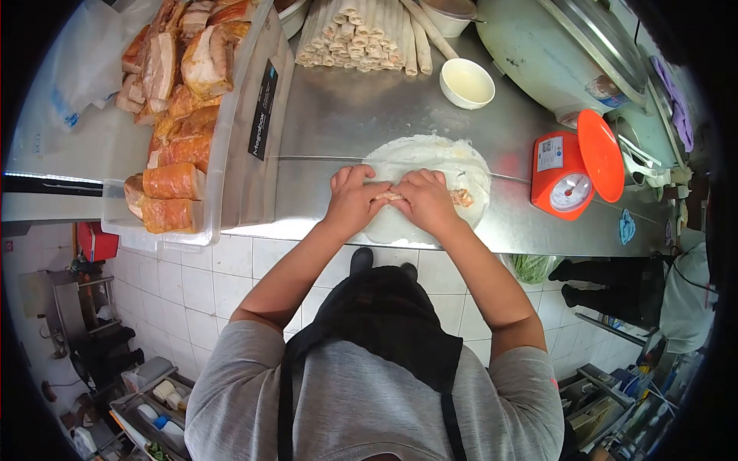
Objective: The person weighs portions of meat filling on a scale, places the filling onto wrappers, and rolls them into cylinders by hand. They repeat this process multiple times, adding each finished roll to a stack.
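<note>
A stack of thin, round white spring roll wrappers [427,154] lies on the steel counter near its front edge. Over its middle, my left hand [354,201] and my right hand [425,201] meet almost fingertip to fingertip. The fingers of both are curled and press on a strip of pinkish meat filling [390,196]. Part of that strip is hidden under my right hand, and its end [461,197] shows to the right of it. At the back, many rolled spring rolls [357,34] are piled up, and a white bowl [467,83] of pale liquid stands beside them.
On the left is a clear plastic box [250,115] with chunks of roasted pork [173,192]. An orange kitchen scale [560,173] stands at right, near a large lidded pot [561,54]. A blue cloth [627,227] lies by the edge. Another person [684,300] stands at far right.
</note>
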Demonstrator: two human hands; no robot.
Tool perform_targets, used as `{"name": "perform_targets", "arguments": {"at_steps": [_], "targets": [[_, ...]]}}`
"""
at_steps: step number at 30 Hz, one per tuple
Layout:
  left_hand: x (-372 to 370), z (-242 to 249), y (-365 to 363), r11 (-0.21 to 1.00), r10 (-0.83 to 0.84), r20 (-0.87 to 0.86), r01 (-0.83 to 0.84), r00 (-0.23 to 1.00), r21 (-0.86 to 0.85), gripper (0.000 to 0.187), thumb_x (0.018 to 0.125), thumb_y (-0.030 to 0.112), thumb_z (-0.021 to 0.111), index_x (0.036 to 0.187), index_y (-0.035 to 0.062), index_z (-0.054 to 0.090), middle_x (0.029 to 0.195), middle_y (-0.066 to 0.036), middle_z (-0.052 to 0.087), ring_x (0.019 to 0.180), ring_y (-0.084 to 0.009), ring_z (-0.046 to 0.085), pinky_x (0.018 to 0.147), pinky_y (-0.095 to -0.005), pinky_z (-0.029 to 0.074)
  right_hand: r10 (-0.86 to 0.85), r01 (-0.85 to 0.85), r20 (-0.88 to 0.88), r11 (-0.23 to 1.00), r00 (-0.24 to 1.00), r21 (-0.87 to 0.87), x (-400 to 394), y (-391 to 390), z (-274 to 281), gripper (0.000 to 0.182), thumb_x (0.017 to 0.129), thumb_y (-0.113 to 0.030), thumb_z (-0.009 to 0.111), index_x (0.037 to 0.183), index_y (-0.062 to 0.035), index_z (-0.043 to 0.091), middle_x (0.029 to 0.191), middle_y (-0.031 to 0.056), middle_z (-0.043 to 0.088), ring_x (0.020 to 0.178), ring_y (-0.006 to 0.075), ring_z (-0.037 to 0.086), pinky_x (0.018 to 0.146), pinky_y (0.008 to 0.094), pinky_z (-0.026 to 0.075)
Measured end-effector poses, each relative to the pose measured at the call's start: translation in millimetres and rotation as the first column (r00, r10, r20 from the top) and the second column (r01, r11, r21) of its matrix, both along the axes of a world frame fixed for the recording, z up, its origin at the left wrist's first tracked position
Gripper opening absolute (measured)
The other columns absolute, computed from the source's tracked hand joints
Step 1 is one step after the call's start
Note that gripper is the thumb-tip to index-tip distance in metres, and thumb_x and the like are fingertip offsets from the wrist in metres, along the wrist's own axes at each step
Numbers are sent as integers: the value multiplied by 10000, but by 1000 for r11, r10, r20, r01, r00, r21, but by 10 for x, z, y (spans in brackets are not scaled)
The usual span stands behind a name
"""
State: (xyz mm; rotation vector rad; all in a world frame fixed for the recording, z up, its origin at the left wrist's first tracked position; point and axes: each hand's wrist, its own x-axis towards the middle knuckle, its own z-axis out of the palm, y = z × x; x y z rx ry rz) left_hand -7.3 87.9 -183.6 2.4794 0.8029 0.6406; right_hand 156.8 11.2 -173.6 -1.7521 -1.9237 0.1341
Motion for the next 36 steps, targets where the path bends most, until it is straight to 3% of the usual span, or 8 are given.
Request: {"name": "perform_targets", "arguments": {"at_steps": [2, 5, 14, 25, 28, 31, 34, 36], "targets": [[-25, 31, 24, 1000, 9, -10, -9, 1000, -10, 315, 654, 214, 707, 961, 164, 657, 1034, -51, 452, 1005, -254, 380, 872, -370, 273, -49, 49, 0, 997, 999, 55, -11, -30, 130, 287, 611, -270, 710, 856, -138, 644, 826, -2, 545, 850, 189, 493, 778, 345, 321], [-50, 63, 35, 999, 23, -20, -24, 1000, -33, 330, 648, 220, 711, 969, 172, 654, 1038, -53, 449, 1010, -251, 379, 875, -371, 269, -104, 104, 19, 995, 994, -2, 87, -104, 34, 301, 602, -282, 713, 856, -137, 645, 831, -6, 547, 847, 184, 495, 783, 346, 318], [-162, 74, 94, 999, 42, -47, -42, 998, -2, 386, 610, 246, 733, 979, 169, 649, 1045, -58, 459, 1013, -251, 377, 877, -369, 262, -69, 69, 78, 998, 995, -3, 533, -354, 100, 316, 584, -290, 724, 867, -165, 659, 865, 5, 542, 859, 190, 485, 808, 355, 310], [-198, 92, 64, 996, 85, -108, -89, 990, -31, 333, 651, 220, 711, 979, 195, 655, 1058, -48, 451, 1031, -239, 366, 906, -367, 236, -79, 69, -100, 993, 992, -93, 1008, -616, -11, 357, 581, -240, 740, 914, -149, 650, 880, 31, 526, 903, 228, 476, 817, 356, 366], [-204, 46, 79, 998, 69, -109, -70, 992, 0, 420, 631, 252, 723, 1034, 185, 628, 1070, -63, 444, 1026, -248, 369, 903, -379, 242, -34, 25, -77, 993, 996, -116, 1103, -628, -60, 488, 535, -287, 766, 976, -134, 624, 941, 62, 515, 937, 245, 465, 822, 350, 371], [-227, 80, 4, 987, 111, -75, -101, 991, 124, 528, 600, 312, 732, 1087, 170, 587, 1087, -83, 434, 1029, -266, 368, 890, -400, 258, -87, 76, -230, 995, 969, -58, 1029, -653, 113, 591, 498, -338, 782, 1022, -131, 601, 1009, 100, 491, 963, 271, 453, 844, 352, 362], [-356, 177, -252, 987, -36, -71, 46, 997, 156, 601, 571, 372, 724, 1109, 160, 556, 1102, -97, 429, 1036, -281, 374, 877, -414, 273, 15, -13, 70, 999, 997, -41, 880, -879, 290, 640, 478, -365, 786, 1045, -142, 590, 1060, 126, 467, 977, 298, 443, 861, 363, 353], [-385, 181, -397, 976, -108, -93, 124, 990, 179, 558, 568, 371, 715, 1063, 158, 568, 1084, -88, 435, 1017, -278, 392, 859, -416, 288, 48, -55, 126, 997, 991, 50, 791, -995, 230, 420, 576, -263, 732, 958, -141, 611, 1030, 77, 499, 969, 283, 447, 835, 381, 356]]}}
